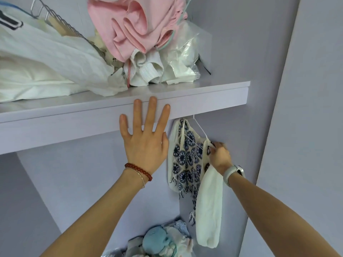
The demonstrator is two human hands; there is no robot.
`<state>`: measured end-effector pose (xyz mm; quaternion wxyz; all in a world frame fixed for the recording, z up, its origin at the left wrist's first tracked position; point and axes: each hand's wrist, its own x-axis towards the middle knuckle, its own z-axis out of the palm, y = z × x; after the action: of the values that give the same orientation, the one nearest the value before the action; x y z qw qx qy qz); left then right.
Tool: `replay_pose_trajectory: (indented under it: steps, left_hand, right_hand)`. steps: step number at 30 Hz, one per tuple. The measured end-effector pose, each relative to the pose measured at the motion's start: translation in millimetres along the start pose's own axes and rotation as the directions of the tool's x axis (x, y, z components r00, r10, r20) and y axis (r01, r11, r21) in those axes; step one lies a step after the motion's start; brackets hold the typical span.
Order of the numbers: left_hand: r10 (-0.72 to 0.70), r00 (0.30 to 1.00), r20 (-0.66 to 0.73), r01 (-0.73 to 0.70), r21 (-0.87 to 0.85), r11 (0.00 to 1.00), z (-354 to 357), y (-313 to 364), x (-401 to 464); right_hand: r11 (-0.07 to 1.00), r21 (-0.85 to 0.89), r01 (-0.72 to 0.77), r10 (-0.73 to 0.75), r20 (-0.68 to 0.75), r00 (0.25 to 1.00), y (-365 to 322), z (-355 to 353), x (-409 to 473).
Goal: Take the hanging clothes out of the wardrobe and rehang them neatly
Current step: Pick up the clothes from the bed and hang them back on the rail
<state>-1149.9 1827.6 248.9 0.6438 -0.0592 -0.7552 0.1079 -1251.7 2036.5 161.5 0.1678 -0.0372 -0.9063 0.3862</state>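
My left hand [143,140] lies flat, fingers straight and spread, against the shelf [204,102] edge. My right hand [220,156] pinches the shoulder of the patterned top [185,160], which hangs on a white hanger [199,129] under the shelf, just beside my left thumb.

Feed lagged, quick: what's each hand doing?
Left hand: open, flat against the shelf edge.
Right hand: pinching the patterned garment on its hanger.

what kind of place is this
Most likely the inside of a home wardrobe. A pale shelf holds piled clothes, including a crumpled pink garment, and below it a blue-patterned garment hangs on a white hanger.
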Motion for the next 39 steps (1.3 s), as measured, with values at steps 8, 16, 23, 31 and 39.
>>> replay_pose_trajectory:
  steps: [8,16,23,31,39]
  left_hand:
    - [-0.047,0.992,0.116,0.07,-0.2,0.977,-4,26,-26]
    - [0.071,0.822,0.565,0.245,-0.464,0.851,-20,102,-123]
    - [0.446,0.6,0.665,0.309,-0.706,0.637,-107,224,-196]
    - [0.889,0.396,0.23,0.066,-0.973,0.223,-261,372,-237]
    - [0.997,0.028,-0.075,0.023,-0.997,-0.076,-442,497,-321]
  right_hand:
    - [0.969,-0.19,0.159,-0.173,-0.059,0.983,22,-16,-48]
    - [0.955,-0.278,0.108,-0.146,-0.121,0.982,93,-42,-188]
    - [0.864,-0.413,-0.288,0.219,-0.208,0.953,183,-103,-361]
    - [0.586,-0.346,-0.733,0.57,-0.468,0.676,264,-198,-567]
    - [0.199,-0.059,-0.978,0.791,-0.58,0.196,327,-253,-786]
